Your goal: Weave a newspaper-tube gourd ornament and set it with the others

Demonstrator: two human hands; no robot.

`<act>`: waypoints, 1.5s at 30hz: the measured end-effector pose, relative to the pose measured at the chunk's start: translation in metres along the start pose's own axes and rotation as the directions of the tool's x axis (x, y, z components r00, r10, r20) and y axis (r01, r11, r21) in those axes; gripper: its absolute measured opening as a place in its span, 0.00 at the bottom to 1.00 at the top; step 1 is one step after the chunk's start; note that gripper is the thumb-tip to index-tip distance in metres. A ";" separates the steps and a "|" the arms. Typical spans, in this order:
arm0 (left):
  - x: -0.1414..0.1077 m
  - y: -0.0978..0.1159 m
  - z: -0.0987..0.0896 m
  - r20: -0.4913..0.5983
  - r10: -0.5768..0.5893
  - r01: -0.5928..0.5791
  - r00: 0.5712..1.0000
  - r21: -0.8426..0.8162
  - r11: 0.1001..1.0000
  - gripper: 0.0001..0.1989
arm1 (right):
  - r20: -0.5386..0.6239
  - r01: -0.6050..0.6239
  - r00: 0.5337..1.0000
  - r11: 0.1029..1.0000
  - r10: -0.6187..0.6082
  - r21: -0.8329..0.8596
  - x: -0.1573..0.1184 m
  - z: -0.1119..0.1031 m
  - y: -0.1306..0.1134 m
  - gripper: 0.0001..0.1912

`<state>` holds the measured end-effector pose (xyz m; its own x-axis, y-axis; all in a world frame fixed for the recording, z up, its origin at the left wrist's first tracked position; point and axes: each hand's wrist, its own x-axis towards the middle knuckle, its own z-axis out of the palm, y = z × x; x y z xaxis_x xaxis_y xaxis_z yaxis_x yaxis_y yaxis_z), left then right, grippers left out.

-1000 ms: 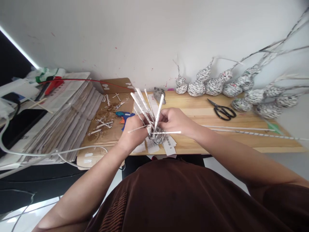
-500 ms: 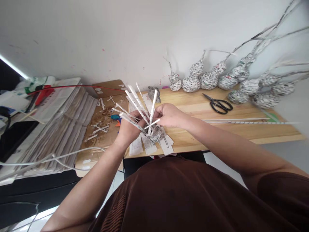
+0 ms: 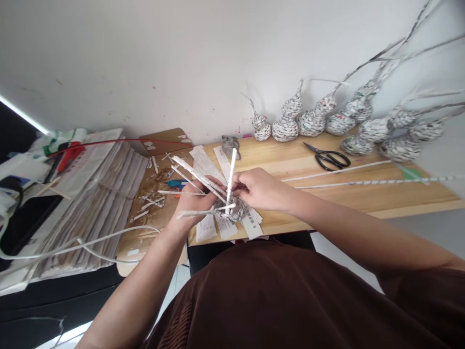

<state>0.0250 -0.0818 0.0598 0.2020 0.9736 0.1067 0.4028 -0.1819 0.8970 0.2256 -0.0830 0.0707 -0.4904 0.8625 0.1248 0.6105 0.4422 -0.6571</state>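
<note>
Between my hands is a small woven newspaper piece [image 3: 235,212] with a rounded body, held over the near edge of the wooden board. Several rolled paper sticks [image 3: 198,173] rise from it, most slanting left and one standing nearly upright. My left hand [image 3: 194,198] is closed round its left side, with sticks passing over the fingers. My right hand [image 3: 259,188] pinches at the right side, close to the upright stick; the fingertips are partly hidden behind that stick. Printed paper strips [image 3: 251,225] lie beneath the piece.
Finished woven gourd shapes [image 3: 285,128] with long tails line the wall. Black-handled scissors [image 3: 329,159] and long thin paper rolls [image 3: 327,184] lie on the wooden board [image 3: 312,208]. Left are stacked newspapers [image 3: 109,194], paper scraps [image 3: 152,201] and a white cable [image 3: 119,231].
The woven piece has turned in my hands, so its sticks now fan further left and lower. My right hand has shifted slightly right and down, and the view has tilted a little.
</note>
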 end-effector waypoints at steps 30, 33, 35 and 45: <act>-0.020 0.005 0.002 0.124 0.071 -0.073 0.990 0.014 0.997 0.03 | -0.122 0.237 0.915 0.756 -0.385 -0.610 -0.046 0.027 0.014 0.09; -0.021 0.007 0.005 0.080 0.058 -0.059 0.995 0.008 0.998 0.01 | -0.109 0.248 0.921 0.779 -0.373 -0.576 -0.045 0.024 0.014 0.07; -0.021 0.008 0.007 0.082 0.056 -0.057 0.995 0.006 0.998 0.00 | -0.116 0.272 0.903 0.758 -0.414 -0.593 -0.044 0.021 0.013 0.06; -0.015 -0.002 0.014 0.033 0.164 -0.167 0.986 0.098 0.981 0.05 | -0.136 0.129 0.923 0.620 -0.361 -0.774 -0.051 -0.004 0.014 0.10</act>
<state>0.0338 -0.0983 0.0504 0.2944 0.9254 0.2386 0.4487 -0.3542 0.8205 0.2612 -0.1201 0.0581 -0.5884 0.6694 0.4535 0.7966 0.5759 0.1836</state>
